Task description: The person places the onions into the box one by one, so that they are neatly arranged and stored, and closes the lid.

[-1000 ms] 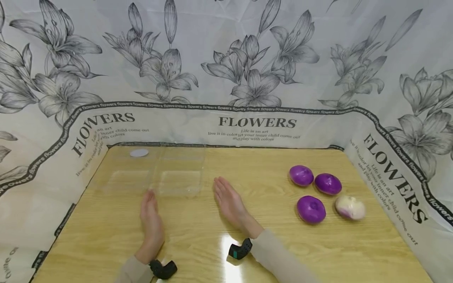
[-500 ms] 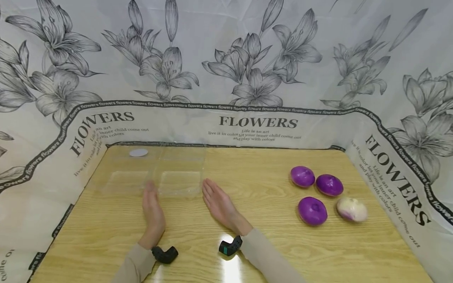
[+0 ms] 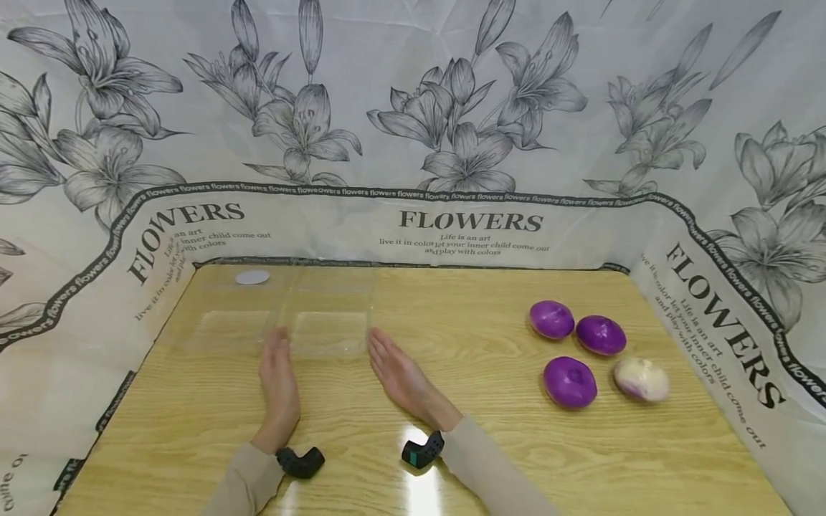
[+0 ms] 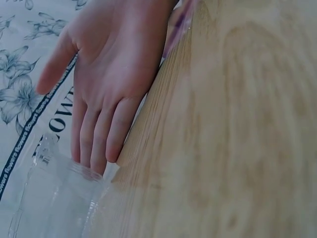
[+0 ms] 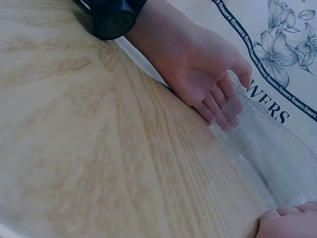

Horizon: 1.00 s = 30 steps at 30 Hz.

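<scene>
The right hand (image 3: 401,374) has moved in to the right edge of the clear plastic clamshell box (image 3: 329,328) and the left hand (image 3: 279,387) slightly forward, so its right half is flanked; both hands have straight fingers, gripping nothing, contact uncertain. Its far edge nears the floral cloth (image 3: 310,229); rightward, wooden tabletop (image 3: 464,344) separates it well from the purple onions (image 3: 571,383)

Left hand (image 3: 280,387) with straight fingers, right hand (image 3: 403,378) angled inward, fingers extended, palms facing each other
</scene>
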Each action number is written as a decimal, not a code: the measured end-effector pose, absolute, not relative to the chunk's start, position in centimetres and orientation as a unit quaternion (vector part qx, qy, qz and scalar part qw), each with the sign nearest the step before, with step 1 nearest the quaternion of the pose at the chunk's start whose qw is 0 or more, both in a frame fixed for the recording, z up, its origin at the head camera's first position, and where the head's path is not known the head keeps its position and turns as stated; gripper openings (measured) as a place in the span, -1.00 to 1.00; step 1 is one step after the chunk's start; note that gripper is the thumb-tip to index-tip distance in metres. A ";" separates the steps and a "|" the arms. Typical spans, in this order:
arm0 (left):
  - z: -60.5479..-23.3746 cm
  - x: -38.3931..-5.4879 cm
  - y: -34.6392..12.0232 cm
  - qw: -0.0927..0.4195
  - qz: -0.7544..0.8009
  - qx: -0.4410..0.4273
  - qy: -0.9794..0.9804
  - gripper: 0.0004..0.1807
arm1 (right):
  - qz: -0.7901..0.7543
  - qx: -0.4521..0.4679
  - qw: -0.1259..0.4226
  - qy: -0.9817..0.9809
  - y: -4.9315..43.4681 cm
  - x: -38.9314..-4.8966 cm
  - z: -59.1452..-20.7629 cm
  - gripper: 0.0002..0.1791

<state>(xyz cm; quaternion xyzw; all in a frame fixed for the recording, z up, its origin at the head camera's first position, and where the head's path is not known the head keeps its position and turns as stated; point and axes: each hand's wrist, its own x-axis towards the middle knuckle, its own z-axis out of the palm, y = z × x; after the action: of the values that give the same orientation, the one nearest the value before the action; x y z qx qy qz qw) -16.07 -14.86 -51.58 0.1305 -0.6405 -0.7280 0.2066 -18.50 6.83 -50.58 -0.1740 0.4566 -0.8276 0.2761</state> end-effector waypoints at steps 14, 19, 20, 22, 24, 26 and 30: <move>-51.9 -14.8 -13.0 0.168 -0.732 0.120 -0.650 -0.50 | -0.824 -0.200 0.272 0.455 10.3 -17.1 -50.7 -0.36; -52.2 -14.4 -12.0 0.161 -0.737 0.101 -0.649 -0.50 | -0.821 -0.203 0.272 0.459 11.9 -16.8 -50.6 -0.36; -52.2 -14.4 -11.8 0.160 -0.740 0.095 -0.646 -0.51 | -0.820 -0.206 0.270 0.461 12.3 -16.7 -50.6 -0.36; -52.3 -14.4 -11.3 0.159 -0.744 0.083 -0.643 -0.51 | -0.819 -0.209 0.264 0.465 12.9 -16.6 -50.6 -0.36; -52.4 -14.5 -10.9 0.155 -0.750 0.075 -0.639 -0.52 | -0.817 -0.212 0.258 0.471 13.6 -16.6 -50.6 -0.35; -52.3 -14.6 -10.5 0.150 -0.756 0.068 -0.634 -0.54 | -0.814 -0.217 0.250 0.477 14.3 -16.5 -50.7 -0.35; -52.3 -15.1 -9.5 0.147 -0.754 0.051 -0.638 -0.58 | -0.800 -0.230 0.237 0.501 16.0 -16.6 -50.6 -0.34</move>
<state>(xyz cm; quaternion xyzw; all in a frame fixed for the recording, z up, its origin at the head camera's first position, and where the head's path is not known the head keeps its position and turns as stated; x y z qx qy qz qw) -15.11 -9.55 -52.35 0.0510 -0.6383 -0.7539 0.1469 -16.60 15.95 -50.58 -0.2304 0.5012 -0.7998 0.2366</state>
